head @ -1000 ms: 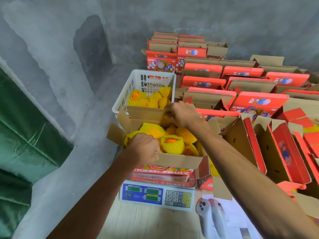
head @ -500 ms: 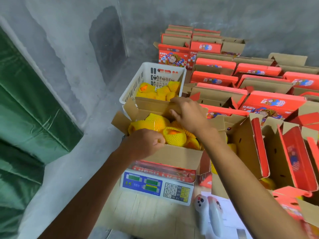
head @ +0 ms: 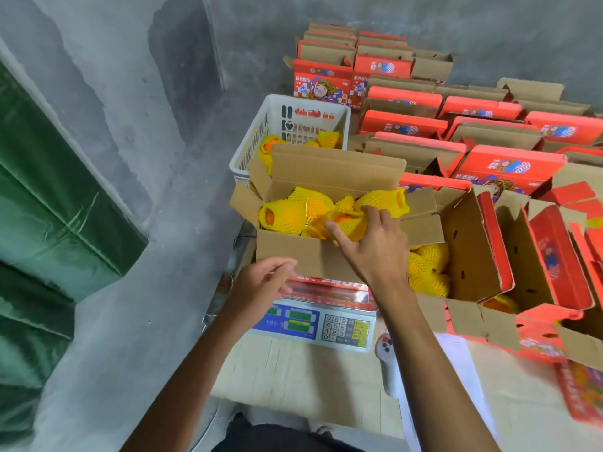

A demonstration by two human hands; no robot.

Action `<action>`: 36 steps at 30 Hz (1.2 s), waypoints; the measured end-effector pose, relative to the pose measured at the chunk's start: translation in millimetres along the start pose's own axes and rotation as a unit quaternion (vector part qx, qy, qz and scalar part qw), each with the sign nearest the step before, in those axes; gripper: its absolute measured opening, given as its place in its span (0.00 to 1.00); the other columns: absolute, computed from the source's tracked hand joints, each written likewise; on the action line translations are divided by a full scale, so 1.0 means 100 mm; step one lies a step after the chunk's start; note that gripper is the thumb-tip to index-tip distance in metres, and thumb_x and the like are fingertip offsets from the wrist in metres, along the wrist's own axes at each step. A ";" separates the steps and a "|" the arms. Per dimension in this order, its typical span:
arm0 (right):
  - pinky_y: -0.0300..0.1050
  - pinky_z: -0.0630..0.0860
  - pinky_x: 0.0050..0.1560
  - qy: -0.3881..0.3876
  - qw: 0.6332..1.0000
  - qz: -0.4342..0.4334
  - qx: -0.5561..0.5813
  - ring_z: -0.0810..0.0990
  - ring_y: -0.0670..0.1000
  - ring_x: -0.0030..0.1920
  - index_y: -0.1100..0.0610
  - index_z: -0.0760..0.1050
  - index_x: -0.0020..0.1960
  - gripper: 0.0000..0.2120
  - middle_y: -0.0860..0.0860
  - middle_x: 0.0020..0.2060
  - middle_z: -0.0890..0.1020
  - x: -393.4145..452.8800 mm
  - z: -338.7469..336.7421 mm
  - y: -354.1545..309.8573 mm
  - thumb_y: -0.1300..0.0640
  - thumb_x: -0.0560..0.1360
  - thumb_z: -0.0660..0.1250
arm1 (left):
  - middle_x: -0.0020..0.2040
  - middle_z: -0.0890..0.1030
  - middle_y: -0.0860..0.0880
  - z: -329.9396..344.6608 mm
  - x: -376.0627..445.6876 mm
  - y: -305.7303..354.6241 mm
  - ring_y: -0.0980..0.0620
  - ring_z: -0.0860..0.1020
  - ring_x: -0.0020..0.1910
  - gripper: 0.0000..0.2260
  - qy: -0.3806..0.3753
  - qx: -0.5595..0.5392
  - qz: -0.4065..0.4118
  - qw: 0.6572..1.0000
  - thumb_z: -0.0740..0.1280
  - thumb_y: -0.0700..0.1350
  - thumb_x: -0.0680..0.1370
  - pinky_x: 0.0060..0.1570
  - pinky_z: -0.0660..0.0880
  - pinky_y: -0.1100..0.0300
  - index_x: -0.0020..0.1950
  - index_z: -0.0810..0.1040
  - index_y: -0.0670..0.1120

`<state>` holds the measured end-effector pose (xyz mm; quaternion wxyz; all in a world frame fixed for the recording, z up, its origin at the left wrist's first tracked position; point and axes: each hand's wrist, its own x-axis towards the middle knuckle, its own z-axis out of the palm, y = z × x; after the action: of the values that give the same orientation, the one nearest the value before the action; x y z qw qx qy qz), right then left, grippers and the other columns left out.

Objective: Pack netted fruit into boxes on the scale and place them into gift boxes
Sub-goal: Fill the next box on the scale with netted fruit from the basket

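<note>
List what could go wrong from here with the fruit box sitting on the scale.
1. The yellow foam-netted fruit is heaped up to the rim of the open brown cardboard box; the far flap may not close, or a piece could roll out.
2. The right hand presses on the fruit, so the blue-faced electronic scale may read heavy.
3. The left hand hovers near the box's front wall without holding it; a nudge might shift the box on the scale.

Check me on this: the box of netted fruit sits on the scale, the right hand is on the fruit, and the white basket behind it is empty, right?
Not quite. The head view shows the white basket still holds netted fruit; everything else stands.
</note>
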<state>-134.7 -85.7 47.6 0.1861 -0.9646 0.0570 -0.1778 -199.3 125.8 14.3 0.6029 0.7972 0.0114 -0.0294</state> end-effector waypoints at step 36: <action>0.54 0.77 0.58 -0.062 0.936 -0.057 0.342 0.76 0.46 0.61 0.42 0.71 0.67 0.30 0.42 0.60 0.78 -1.08 0.15 -0.81 0.38 0.69 0.76 | 0.65 0.82 0.41 -0.34 -0.39 0.16 0.42 0.81 0.65 0.26 -0.020 -0.389 -0.167 0.906 0.66 0.59 0.79 0.57 0.80 0.38 0.72 0.74 0.46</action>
<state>-225.7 13.2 30.5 0.4976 -0.8535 -0.0736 -0.1364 -236.2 154.3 41.5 0.8515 0.4852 0.1428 -0.1387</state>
